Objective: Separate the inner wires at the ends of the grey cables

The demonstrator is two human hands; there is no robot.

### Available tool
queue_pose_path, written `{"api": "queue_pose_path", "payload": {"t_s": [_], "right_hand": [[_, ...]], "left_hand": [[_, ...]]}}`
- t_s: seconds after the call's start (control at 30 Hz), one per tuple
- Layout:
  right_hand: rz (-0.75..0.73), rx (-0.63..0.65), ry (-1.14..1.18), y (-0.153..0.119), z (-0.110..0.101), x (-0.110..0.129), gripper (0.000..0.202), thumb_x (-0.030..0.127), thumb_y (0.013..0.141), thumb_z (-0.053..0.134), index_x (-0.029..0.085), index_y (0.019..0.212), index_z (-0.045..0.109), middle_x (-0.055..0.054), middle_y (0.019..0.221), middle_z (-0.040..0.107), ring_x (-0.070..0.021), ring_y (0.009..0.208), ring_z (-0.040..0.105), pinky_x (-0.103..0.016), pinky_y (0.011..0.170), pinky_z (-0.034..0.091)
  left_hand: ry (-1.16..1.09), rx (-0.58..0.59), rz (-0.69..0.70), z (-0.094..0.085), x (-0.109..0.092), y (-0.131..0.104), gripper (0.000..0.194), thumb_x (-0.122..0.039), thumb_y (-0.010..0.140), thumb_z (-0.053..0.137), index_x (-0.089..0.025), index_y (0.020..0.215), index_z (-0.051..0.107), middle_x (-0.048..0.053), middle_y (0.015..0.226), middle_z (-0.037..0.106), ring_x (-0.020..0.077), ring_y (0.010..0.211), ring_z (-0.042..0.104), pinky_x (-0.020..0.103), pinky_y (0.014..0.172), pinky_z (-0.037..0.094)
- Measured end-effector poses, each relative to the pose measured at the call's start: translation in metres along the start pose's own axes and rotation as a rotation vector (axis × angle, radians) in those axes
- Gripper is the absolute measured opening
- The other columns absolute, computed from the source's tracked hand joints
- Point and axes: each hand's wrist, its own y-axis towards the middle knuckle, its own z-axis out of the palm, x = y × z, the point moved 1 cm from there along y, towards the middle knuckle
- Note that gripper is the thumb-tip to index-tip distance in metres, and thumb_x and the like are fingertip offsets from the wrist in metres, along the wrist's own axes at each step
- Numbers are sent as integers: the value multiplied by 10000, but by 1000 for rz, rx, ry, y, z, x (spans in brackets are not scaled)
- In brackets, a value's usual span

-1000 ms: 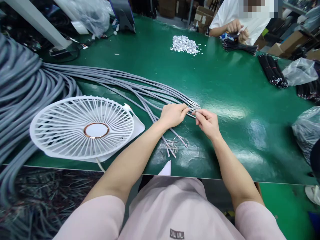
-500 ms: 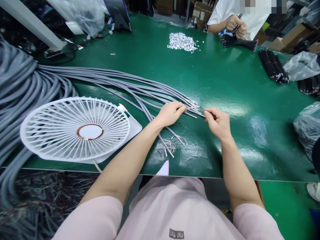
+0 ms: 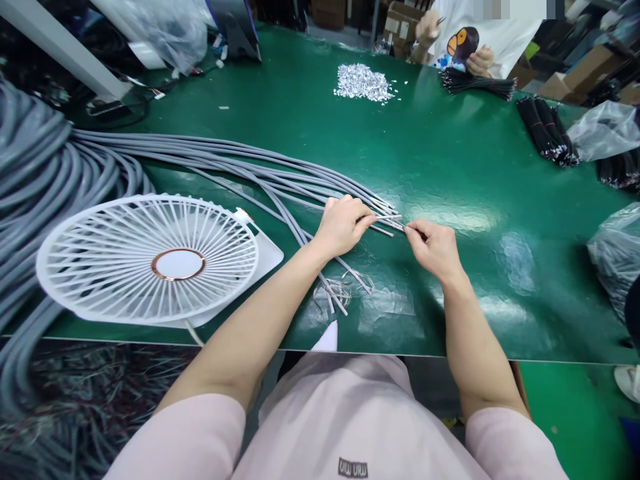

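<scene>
The left hand has thumb and fingers closed on one of the grey cables, just behind its pale end. The right hand, to its right, pinches something thin and dark between thumb and forefinger, its tip at the cable ends; what it is, is too small to tell. The cables run across the green table from a large coil at the left, and a few branch toward the near edge, where fine loose strands lie about their ends. A white fan lies at near left, beside the left forearm. On the far side is a heap of silvery bits. At far right, another person has one hand raised and the other beside a black wire bundle; more black bundles lie to the right, next to a clear bag.
</scene>
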Motion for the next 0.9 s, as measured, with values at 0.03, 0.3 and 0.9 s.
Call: {"api": "queue_pose_path", "payload": {"t_s": [0.03,0.3,0.9], "right_hand": [[-1,2,7,0,1,0,243,304,914,531,214,807,730,-22,662,675,-154,590,558,-284,601,358],[33,7,96,3,14,4,232,304,910,540,204,795,715,-19,638,644,-147,577,537,-287,604,369],[334,111,808,2,40,18,259,416,884,574,168,879,650,63,532,562,-49,323,405,-190,340,257]], "left_hand": [[9,-1,8,0,0,0,291,-364,977,479,-217,907,720,62,958,745,234,959,578,403,877,314],[102,3,69,3,1,-1,316,-393,985,471,-207,913,716,74,942,736,245,956,574,415,855,309],[75,68,-235,1,1,-2,362,-451,1013,366,-209,1037,634,62,908,748,239,840,677,305,703,383]]}}
